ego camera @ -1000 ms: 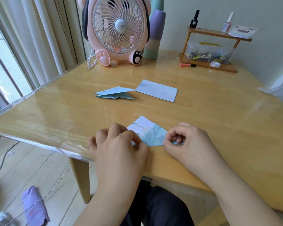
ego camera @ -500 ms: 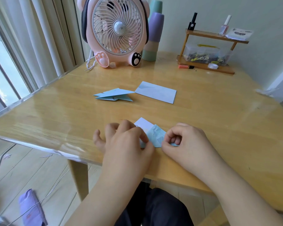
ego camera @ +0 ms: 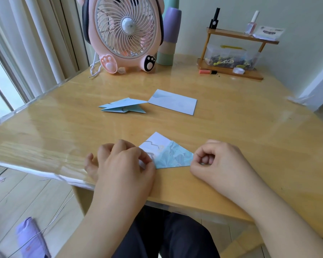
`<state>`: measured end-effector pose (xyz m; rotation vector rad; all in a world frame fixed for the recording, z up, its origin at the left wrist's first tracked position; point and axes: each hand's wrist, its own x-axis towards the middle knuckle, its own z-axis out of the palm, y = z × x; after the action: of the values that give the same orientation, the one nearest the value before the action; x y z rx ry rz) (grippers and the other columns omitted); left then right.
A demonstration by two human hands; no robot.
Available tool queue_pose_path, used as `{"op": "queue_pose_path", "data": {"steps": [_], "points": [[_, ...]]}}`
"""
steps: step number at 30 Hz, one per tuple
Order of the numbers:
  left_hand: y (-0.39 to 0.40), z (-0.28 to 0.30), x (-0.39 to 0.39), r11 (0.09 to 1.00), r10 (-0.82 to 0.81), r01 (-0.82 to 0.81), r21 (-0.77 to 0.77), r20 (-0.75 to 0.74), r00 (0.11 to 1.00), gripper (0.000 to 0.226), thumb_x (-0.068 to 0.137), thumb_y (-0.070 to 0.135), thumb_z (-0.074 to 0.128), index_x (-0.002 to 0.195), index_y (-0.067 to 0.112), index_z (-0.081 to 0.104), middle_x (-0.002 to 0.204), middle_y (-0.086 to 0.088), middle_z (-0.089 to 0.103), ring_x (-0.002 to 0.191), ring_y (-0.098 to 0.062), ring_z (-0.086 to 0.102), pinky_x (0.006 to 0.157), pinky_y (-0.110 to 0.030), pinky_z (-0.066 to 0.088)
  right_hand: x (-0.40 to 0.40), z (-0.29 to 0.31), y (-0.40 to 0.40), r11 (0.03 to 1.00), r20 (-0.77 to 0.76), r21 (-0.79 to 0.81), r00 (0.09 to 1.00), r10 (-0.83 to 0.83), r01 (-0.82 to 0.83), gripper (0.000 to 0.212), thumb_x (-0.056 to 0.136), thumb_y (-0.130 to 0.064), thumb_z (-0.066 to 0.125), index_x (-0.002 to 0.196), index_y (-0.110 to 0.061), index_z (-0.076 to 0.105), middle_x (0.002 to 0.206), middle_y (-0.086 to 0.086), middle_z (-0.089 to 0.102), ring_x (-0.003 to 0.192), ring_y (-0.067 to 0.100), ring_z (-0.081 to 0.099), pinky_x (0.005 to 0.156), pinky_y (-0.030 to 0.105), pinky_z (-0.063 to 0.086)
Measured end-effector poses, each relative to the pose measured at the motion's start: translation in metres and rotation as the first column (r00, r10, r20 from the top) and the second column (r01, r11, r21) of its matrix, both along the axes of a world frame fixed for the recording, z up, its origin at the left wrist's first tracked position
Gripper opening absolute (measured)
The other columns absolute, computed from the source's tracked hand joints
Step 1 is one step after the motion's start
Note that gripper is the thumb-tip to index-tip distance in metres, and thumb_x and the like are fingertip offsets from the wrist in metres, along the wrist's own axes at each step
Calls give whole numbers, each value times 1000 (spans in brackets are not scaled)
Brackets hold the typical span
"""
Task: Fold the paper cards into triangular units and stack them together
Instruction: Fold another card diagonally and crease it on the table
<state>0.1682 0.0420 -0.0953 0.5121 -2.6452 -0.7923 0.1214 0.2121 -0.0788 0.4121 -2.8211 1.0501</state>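
On the wooden desk [ego camera: 231, 127], near its front edge, lay a half-folded paper card [ego camera: 166, 153], white and light blue with a printed pattern, its point toward 12 o'clock. The left hand [ego camera: 119, 164] rested on the card's 9 o'clock corner with curled fingers, and its fingertips pinched that corner against the desk. The right hand [ego camera: 216, 164] was at the card's 3 o'clock corner, its fingers curled inward; it touched the paper's tip, but I cannot tell if it really held it. Further toward 12 o'clock from the card, well apart from it, a finished stack of folded triangular units [ego camera: 122, 108] lay flat, and just beside it at 3 o'clock was one unfolded blue card [ego camera: 173, 102], nearly touching the stack's tip. At the far side of the desk stood a pink fan [ego camera: 127, 34], a tower of coloured cups [ego camera: 169, 41] just at its 3 o'clock, and a small wooden shelf [ego camera: 235, 53] with bottles on top.
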Motion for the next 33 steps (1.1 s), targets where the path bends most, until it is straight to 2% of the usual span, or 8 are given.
{"op": "queue_pose_path", "data": {"steps": [12,15,18,21,25,27,31,33], "points": [[-5,9,3,998,-16,12,59,67,998,20,83,34,62,63,32,58,95,19,50,111,-11,27,109,-44,12,-6,6,28,994,38,74,995,-87,84,16,70,-12,68,56,-17,61,66,-1,55,56,1,44,57,12,38],[-5,8,2,998,-21,17,55,74,997,19,84,34,60,65,32,56,95,19,50,111,-10,26,109,-41,11,-5,6,35,994,17,-21,994,-106,106,15,78,-15,68,64,-21,65,73,-7,57,63,0,47,63,9,39],[-5,9,1,997,-13,7,81,64,998,17,86,37,59,70,31,56,96,19,51,114,-12,28,108,-40,11,0,7,32,998,53,-2,997,-62,62,13,81,-22,66,69,-26,65,81,-11,56,74,-2,48,67,4,36],[-6,9,0,996,-16,11,94,45,999,15,86,36,59,71,33,56,94,22,50,113,-10,29,109,-40,11,1,8,22,997,86,38,994,-66,63,12,81,-28,67,70,-25,63,78,-12,55,70,-2,48,60,3,36],[-7,0,3,996,-81,82,45,-32,996,17,83,29,65,68,33,58,87,24,53,98,-6,27,106,-44,14,1,14,10,994,131,-44,986,-98,104,12,80,-28,70,71,-23,62,64,-10,59,51,0,48,48,11,38],[-7,-4,3,994,-103,105,18,-66,992,17,80,24,67,68,34,60,86,22,54,95,-7,28,105,-45,17,2,16,6,992,146,-61,984,-102,112,12,79,-27,71,76,-24,60,70,-9,62,52,0,49,48,10,38],[-8,-9,2,989,-145,142,-31,-95,985,23,77,14,66,72,36,63,86,21,55,95,-12,35,102,-49,20,3,17,4,985,156,62,973,-168,160,18,79,-36,70,87,-29,55,81,-10,61,63,4,56,52,14,39],[-9,-11,2,986,-166,161,-47,-106,980,25,74,13,66,71,37,62,84,21,55,94,-17,44,99,-53,25,2,18,4,988,198,14,968,-155,155,18,79,-31,71,89,-30,55,81,-8,64,66,6,61,53,15,41]]}}
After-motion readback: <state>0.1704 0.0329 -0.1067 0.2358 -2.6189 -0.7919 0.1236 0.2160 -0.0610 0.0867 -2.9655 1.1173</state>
